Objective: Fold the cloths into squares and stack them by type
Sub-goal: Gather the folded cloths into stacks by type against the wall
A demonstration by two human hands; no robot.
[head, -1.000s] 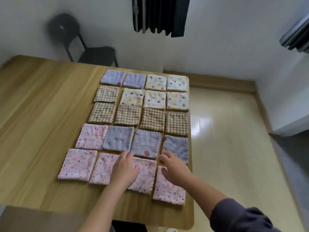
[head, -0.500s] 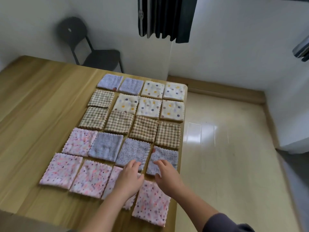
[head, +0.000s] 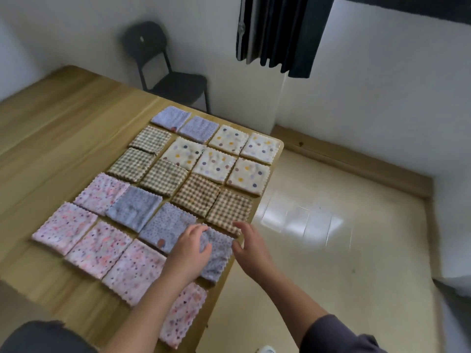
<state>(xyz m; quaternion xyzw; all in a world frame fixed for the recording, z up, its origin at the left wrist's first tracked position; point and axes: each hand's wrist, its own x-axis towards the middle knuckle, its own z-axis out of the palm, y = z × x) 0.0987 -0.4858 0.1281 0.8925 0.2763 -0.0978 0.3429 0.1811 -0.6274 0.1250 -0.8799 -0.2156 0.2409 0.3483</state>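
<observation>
**Head view.** Twenty folded cloths lie flat on the bench (head: pixel 63 128) in five rows of four; no pile can be made out. Counted by pattern, there are five pink cloths (head: pixel 98 248) in the two near rows, five lilac cloths (head: pixel 133 207), five checked cloths (head: pixel 164 177) and five dotted cloths (head: pixel 216 163) toward the far right corner.

The lilac cloth (head: pixel 219 253) being worked lies at the right edge of the bench, in the second row from the person; it is just beside its lilac neighbour on the left, and a checked cloth lies just beyond it. It is close to square, so no long axis governs the pick-up.

The left hand (head: pixel 190 250) rests on the left part of this cloth, fingers relaxed and laid toward its far edge, gripping nothing that shows. The right hand (head: pixel 251 247) hangs just off the cloth's right edge, out past the bench and above the floor (head: pixel 331 250); its fingers are loosely spread, its thumb is turned toward the cloth and it holds nothing. Whether the thumb touches the cloth cannot be told.

The cloth thus lies between the two hands, the left on it and the right beside it. The likely step is lifting it onto the neighbouring lilac cloth, which lies to the left, on the left hand's side. Folding appears done; stacking appears not yet begun.

A chair (head: pixel 173 80) and a dark curtain (head: pixel 280 34) stand beyond the bench.
</observation>
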